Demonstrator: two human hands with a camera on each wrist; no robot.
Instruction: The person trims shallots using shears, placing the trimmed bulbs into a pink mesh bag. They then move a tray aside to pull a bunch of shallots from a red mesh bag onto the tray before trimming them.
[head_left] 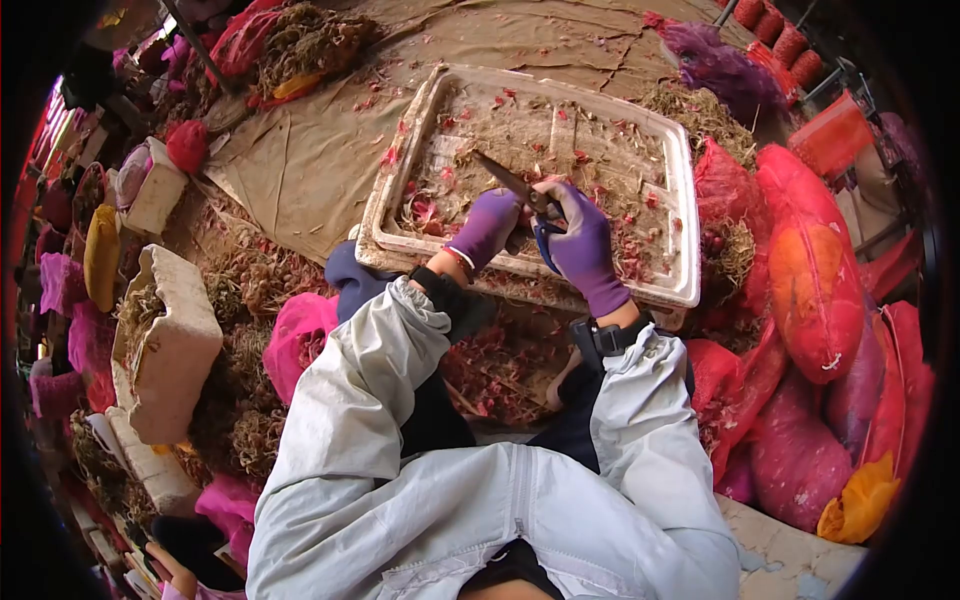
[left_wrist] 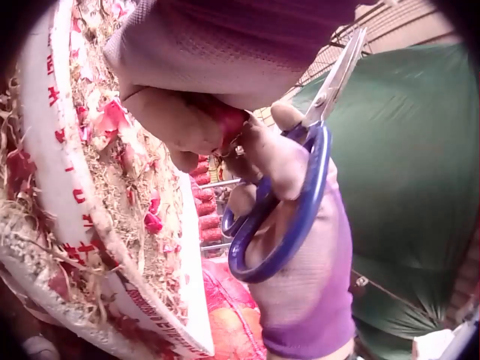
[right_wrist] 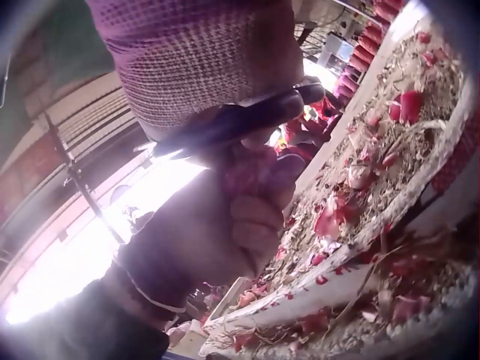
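Note:
Both hands wear purple gloves with the fingertips bare, and meet over a white foam tray (head_left: 683,250). My right hand (head_left: 585,250) grips scissors (head_left: 512,182) by their blue handles (left_wrist: 296,232), thumb and fingers through the loops. In the head view the blades point up and left. My left hand (head_left: 490,225) pinches a small red onion-like bulb (left_wrist: 231,124) between thumb and fingers, mostly hidden by them. The right fingertips come right up to the bulb in the left wrist view. Dry roots and red skins (head_left: 428,212) litter the tray.
Full red mesh bags (head_left: 810,270) stand at the right. A foam box (head_left: 180,340) and heaps of dry stalks (head_left: 255,290) lie at the left, with a pink mesh bag (head_left: 300,340) near the left arm. Brown sheeting (head_left: 300,180) covers the ground beyond.

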